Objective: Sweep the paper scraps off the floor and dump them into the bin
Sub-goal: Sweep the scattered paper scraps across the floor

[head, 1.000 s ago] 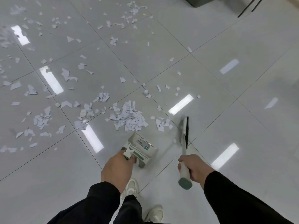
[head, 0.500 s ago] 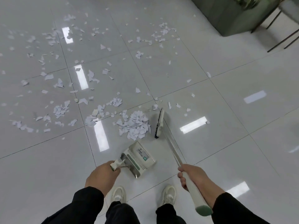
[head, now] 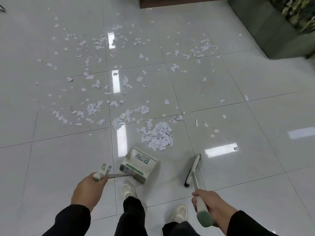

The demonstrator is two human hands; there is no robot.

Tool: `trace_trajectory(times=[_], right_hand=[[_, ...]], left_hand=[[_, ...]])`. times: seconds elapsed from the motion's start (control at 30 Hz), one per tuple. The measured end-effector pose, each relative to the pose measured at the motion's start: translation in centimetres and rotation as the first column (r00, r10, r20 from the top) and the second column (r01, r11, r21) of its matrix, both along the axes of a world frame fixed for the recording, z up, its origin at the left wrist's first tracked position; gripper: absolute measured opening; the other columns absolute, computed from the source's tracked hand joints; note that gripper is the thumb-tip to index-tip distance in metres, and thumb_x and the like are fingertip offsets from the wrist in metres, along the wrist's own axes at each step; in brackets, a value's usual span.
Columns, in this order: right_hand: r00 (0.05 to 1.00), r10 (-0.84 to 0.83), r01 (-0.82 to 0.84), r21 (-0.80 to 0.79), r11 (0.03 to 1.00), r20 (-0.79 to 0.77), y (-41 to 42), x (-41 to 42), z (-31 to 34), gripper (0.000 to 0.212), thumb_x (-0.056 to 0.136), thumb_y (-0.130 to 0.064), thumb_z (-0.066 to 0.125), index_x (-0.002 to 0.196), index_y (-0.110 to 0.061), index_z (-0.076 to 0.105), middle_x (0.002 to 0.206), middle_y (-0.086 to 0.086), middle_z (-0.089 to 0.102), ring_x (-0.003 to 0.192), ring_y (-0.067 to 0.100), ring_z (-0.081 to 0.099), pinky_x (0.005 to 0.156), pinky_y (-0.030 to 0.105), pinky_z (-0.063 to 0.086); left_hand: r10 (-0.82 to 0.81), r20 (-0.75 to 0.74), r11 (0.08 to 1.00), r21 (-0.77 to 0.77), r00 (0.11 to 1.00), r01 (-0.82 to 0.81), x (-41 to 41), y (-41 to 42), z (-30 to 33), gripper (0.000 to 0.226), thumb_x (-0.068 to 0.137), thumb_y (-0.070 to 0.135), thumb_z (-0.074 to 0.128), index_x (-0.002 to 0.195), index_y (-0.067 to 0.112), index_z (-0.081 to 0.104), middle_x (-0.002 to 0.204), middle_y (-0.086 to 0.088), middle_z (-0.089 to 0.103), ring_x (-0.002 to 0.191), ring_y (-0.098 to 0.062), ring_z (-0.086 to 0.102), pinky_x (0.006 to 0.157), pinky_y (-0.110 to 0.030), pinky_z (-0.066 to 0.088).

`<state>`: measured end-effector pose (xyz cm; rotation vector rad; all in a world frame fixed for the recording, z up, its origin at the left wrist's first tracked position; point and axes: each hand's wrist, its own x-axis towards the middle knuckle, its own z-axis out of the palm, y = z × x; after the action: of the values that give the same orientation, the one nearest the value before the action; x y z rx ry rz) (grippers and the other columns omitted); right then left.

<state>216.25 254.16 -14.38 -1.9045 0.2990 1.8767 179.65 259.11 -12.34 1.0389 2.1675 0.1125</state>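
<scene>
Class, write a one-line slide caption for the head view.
Left hand holds dustpan, right hand holds broom, beside a scrap pile.

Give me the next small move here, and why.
Probably swing the broom head up behind the dense scrap pile and draw it toward the dustpan: the pan's mouth faces the pile, and the broom sits off to the right, touching no scraps.

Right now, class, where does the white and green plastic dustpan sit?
In the head view, the white and green plastic dustpan sits low centre on the floor, just near of the big heap of white paper scraps, left of the broom head.
</scene>
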Motion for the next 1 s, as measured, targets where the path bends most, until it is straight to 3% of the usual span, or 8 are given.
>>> trace_trajectory(times=[0.23, 0.4, 0.5, 0.6, 0.7, 0.8, 0.9, 1.0], right_hand=[[0.993, -0.092, 0.092, -0.011, 0.996, -0.068, 7.1, -11.8, -3.0, 0.017, 0.092, 0.011, 0.047, 0.095, -0.006, 0.046, 0.066, 0.013, 0.049, 0.043, 0.019, 0.049, 0.04, 0.024, 0.048], [0.991, -0.12, 0.121, 0.006, 0.993, -0.067, 17.3, -22.6, -5.3, 0.019, 0.093, 0.007, 0.048, 0.106, -0.007, 0.048, 0.07, 0.013, 0.053, 0.046, 0.02, 0.054, 0.04, 0.024, 0.05], [0.984, -0.154, 0.158, 0.034, 0.987, -0.091, 23.0, -27.3, -5.5, 0.015, 0.093, 0.007, 0.047, 0.102, -0.005, 0.049, 0.074, 0.015, 0.056, 0.037, 0.018, 0.059, 0.039, 0.025, 0.053], [0.986, -0.136, 0.143, 0.067, 0.987, -0.095, 27.2, -30.7, -6.0, 0.03, 0.09, 0.008, 0.048, 0.116, -0.006, 0.052, 0.079, 0.015, 0.056, 0.057, 0.021, 0.059, 0.044, 0.028, 0.057], [0.988, -0.124, 0.132, 0.082, 0.988, -0.092, 29.4, -31.9, -6.2, 0.034, 0.088, 0.007, 0.049, 0.117, -0.009, 0.051, 0.078, 0.014, 0.055, 0.056, 0.02, 0.055, 0.045, 0.024, 0.054], [0.973, -0.188, 0.205, 0.125, 0.971, -0.134, 30.4, -31.0, -4.9, 0.017, 0.089, 0.008, 0.047, 0.1, -0.005, 0.05, 0.069, 0.013, 0.05, 0.039, 0.016, 0.049, 0.04, 0.02, 0.048], [0.945, -0.284, 0.311, 0.172, 0.935, -0.164, 29.7, -28.2, -2.9, 0.017, 0.089, 0.01, 0.046, 0.084, -0.006, 0.047, 0.056, 0.009, 0.045, 0.033, 0.015, 0.042, 0.036, 0.019, 0.044], [0.927, -0.321, 0.35, 0.139, 0.927, -0.193, 27.3, -24.6, -0.5, 0.013, 0.091, 0.009, 0.05, 0.095, -0.004, 0.05, 0.061, 0.01, 0.046, 0.036, 0.014, 0.043, 0.036, 0.02, 0.046]], left_hand=[[0.024, 0.028, 1.0, -0.015, 0.999, -0.024, -5.9, 4.0, -1.9, 0.022, 0.098, 0.035, 0.06, 0.082, 0.022, 0.066, 0.069, -0.008, 0.065, 0.064, -0.027, 0.057, 0.055, -0.031, 0.041], [0.044, 0.035, 0.996, -0.074, 0.998, -0.042, -13.3, 8.3, -4.0, 0.026, 0.095, 0.03, 0.059, 0.075, 0.015, 0.063, 0.06, -0.007, 0.056, 0.057, -0.024, 0.047, 0.055, -0.032, 0.038], [0.027, 0.054, 0.996, -0.083, 0.998, -0.023, -15.6, 10.1, -4.6, 0.02, 0.095, 0.031, 0.059, 0.077, 0.025, 0.063, 0.069, -0.011, 0.066, 0.065, -0.028, 0.058, 0.058, -0.033, 0.043], [0.035, 0.083, 0.995, -0.091, 0.996, -0.027, -17.0, 12.0, -5.2, 0.017, 0.095, 0.032, 0.059, 0.08, 0.026, 0.065, 0.07, -0.012, 0.066, 0.064, -0.027, 0.056, 0.058, -0.033, 0.043], [0.047, 0.127, 0.996, -0.086, 0.991, -0.036, -17.4, 14.0, -6.1, 0.019, 0.094, 0.031, 0.06, 0.08, 0.019, 0.066, 0.065, -0.006, 0.061, 0.06, -0.024, 0.051, 0.056, -0.032, 0.041], [0.034, 0.165, 0.997, -0.08, 0.986, -0.021, -16.4, 15.6, -6.4, 0.023, 0.095, 0.03, 0.059, 0.077, 0.017, 0.064, 0.063, -0.003, 0.059, 0.059, -0.022, 0.05, 0.055, -0.032, 0.039], [-0.019, 0.168, 0.996, -0.082, 0.986, 0.033, -14.7, 16.6, -6.4, 0.027, 0.096, 0.03, 0.058, 0.075, 0.014, 0.06, 0.062, -0.002, 0.057, 0.058, -0.021, 0.049, 0.054, -0.031, 0.036], [-0.071, 0.167, 0.992, -0.09, 0.983, 0.087, -12.4, 17.3, -5.9, 0.026, 0.097, 0.028, 0.058, 0.076, 0.013, 0.058, 0.065, -0.003, 0.059, 0.06, -0.02, 0.05, 0.055, -0.031, 0.037]])
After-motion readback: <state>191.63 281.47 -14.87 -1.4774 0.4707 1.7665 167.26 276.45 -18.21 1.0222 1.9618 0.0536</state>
